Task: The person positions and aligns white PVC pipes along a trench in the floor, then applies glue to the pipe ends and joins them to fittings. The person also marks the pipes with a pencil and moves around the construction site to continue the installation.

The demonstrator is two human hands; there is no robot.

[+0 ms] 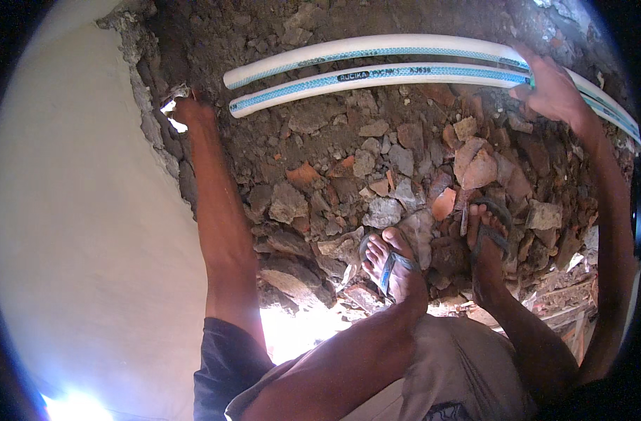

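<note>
Because the right hand [553, 90] spans the upper pipe [376, 50] and the lower pipe [376, 76] together, we find the two side by side, both white with a blue band, near the far edge of the ground [261, 151]. One finger crosses the upper pipe and the thumb sits against the near side of the lower, so we record the pair as pinched between them; we cannot see the other fingers clearly. In our judgement, this single grip keeps the pipes aligned through their shared bow. Their left ends are loose, near the ground's left edge; their right lengths curve past the hand toward its right edge. Whether they rest on the ground throughout, we cannot tell.

We note the left hand [196, 111] at the broken edge of the wall [89, 196], apart from the pipe ends and just beside a bright patch [176, 126]. Its fingers appear bent inward; we cannot tell whether they pinch anything or press on the wall. Sandals [394, 265] stand apart on loose rubble [289, 203], a stance we attribute to uneven footing.
</note>
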